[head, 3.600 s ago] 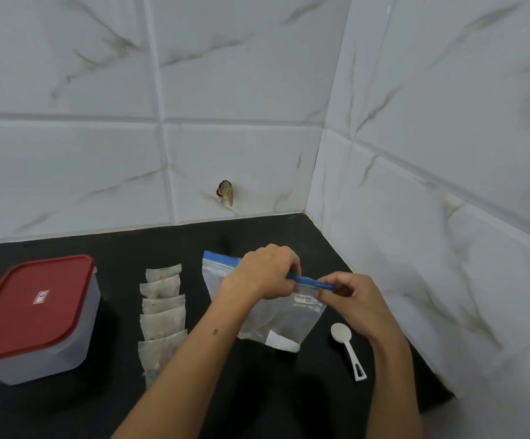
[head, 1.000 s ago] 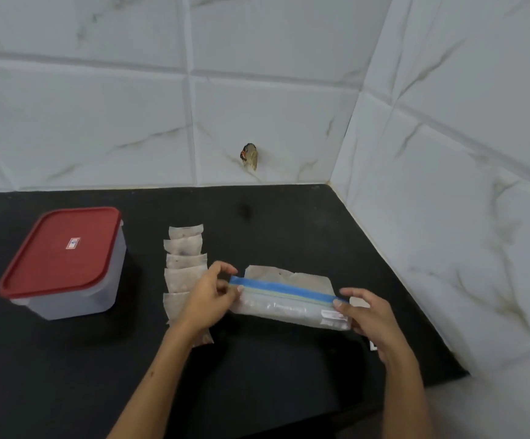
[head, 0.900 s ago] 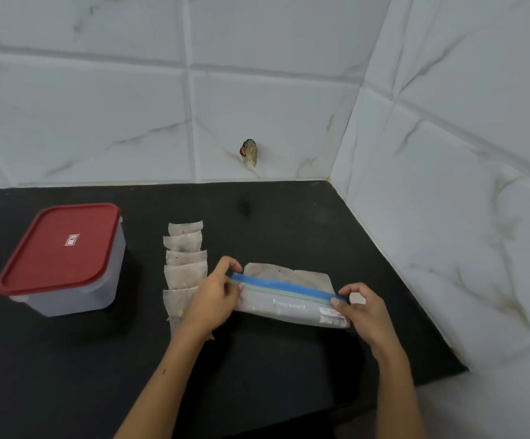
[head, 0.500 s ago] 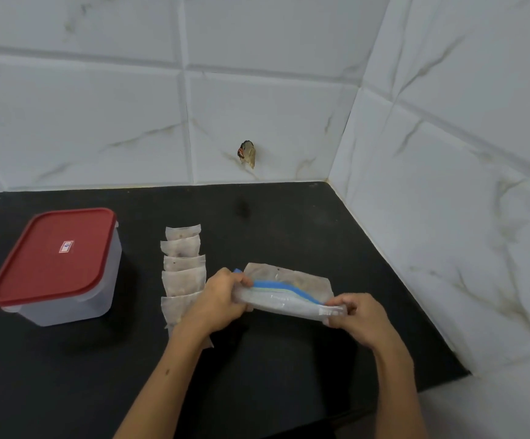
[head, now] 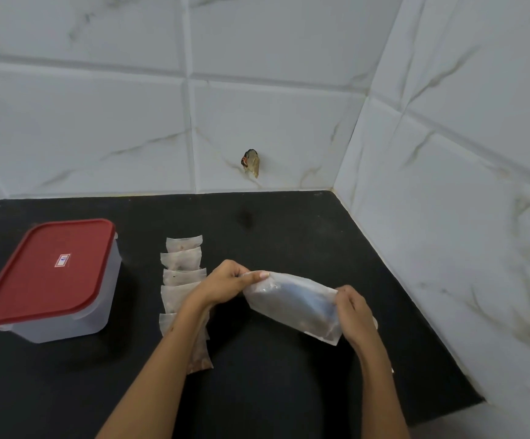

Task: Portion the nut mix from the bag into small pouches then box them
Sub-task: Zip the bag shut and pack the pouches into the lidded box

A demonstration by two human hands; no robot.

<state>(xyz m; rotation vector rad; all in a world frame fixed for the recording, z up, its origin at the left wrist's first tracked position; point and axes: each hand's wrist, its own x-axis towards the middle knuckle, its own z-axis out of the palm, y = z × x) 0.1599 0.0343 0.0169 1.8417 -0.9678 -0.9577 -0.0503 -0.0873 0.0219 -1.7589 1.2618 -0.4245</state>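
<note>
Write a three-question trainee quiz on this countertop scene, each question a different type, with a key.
1. True or false: the container has its red lid on.
2. What grips the zip bag? A) left hand only B) right hand only C) both hands
3. Fill in: the row of small pouches lies between the container and the ____.

Key: 1 true; 2 C; 3 zip bag

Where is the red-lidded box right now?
Head view: the box sits at the left of the black counter, lid on, left of the pouch row.
</note>
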